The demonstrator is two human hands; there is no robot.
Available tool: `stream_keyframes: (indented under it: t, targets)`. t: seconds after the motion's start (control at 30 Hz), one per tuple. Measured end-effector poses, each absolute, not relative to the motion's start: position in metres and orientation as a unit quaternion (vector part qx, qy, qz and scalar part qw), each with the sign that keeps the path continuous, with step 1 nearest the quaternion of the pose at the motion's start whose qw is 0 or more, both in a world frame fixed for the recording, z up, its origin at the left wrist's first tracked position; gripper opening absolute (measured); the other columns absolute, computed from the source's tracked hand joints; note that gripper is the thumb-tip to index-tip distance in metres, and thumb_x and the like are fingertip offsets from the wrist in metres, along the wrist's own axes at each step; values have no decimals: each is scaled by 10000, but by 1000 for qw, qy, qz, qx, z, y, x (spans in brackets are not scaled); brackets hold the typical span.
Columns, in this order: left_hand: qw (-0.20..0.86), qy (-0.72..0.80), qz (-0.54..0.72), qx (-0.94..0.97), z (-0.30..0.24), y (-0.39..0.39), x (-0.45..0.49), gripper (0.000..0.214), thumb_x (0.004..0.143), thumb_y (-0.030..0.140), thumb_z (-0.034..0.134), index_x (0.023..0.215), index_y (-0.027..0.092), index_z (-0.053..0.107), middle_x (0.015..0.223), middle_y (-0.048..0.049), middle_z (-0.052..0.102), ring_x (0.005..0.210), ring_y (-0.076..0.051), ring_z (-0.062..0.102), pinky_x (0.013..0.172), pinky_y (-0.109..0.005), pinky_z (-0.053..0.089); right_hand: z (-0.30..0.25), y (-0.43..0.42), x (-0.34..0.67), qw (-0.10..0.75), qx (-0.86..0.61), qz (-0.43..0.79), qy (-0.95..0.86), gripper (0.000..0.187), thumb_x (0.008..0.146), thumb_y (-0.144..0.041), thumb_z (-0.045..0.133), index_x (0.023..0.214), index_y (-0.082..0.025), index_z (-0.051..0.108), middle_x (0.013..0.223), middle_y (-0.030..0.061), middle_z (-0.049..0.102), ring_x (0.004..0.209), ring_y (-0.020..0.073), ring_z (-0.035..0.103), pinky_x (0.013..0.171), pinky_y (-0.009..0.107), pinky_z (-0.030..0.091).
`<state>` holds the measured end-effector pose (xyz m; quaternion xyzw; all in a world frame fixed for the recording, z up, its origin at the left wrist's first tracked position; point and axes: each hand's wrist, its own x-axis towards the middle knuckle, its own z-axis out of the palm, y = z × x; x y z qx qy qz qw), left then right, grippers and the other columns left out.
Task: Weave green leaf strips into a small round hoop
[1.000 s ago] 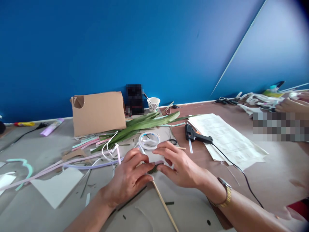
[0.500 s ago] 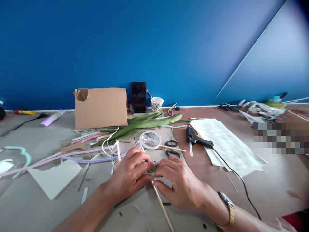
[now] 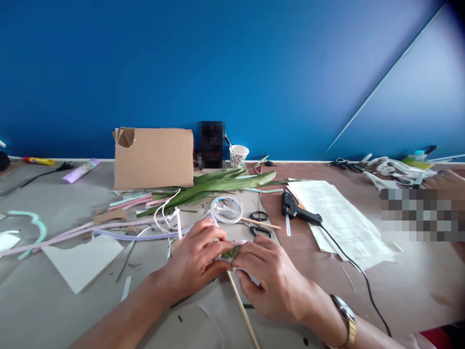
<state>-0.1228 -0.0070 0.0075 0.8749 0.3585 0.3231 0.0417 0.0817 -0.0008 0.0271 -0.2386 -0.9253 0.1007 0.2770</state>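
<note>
My left hand and my right hand meet at the middle of the table, fingers bent and pinching. Between their fingertips is a small green, bumpy piece with a pale pink strip curving along its far side. A thin wooden stick runs from under the fingers toward me; the fingers hide its far end. Just beyond the hands lie a roll of clear tape and black-handled scissors, with another wooden stick across the scissors.
Long green leaves lie before a cardboard box and a paper cup. A black glue gun rests by printed sheets, its cord trailing right. Pastel strips and white card spread left. Another person's hand is far right.
The hands stay together in nearly the same place. My right thumb has drawn slightly away from the stick, and more of the green piece and pale strip shows. The view has shifted slightly.
</note>
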Motion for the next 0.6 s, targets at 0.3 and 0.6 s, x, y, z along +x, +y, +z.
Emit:
stream_keyframes:
  t: [0.3,0.6]
  targets:
    - [52,365,345,863,7,-7,-121,210,879,340,569,995,180,640,927,-66,622,922,-204,516,949,-408,418,18,-8,80,317,-261,11,-912,186,836,-87,463,698,-177,549,634,16,598,585,144,534,631,316,335]
    - [58,363,349,862,5,-7,-119,204,869,327,591,998,175,635,934,-63,625,914,-196,514,944,-400,417,15,-9,78,318,-266,2,-910,183,829,-70,473,688,-182,504,634,9,583,575,139,513,636,319,319]
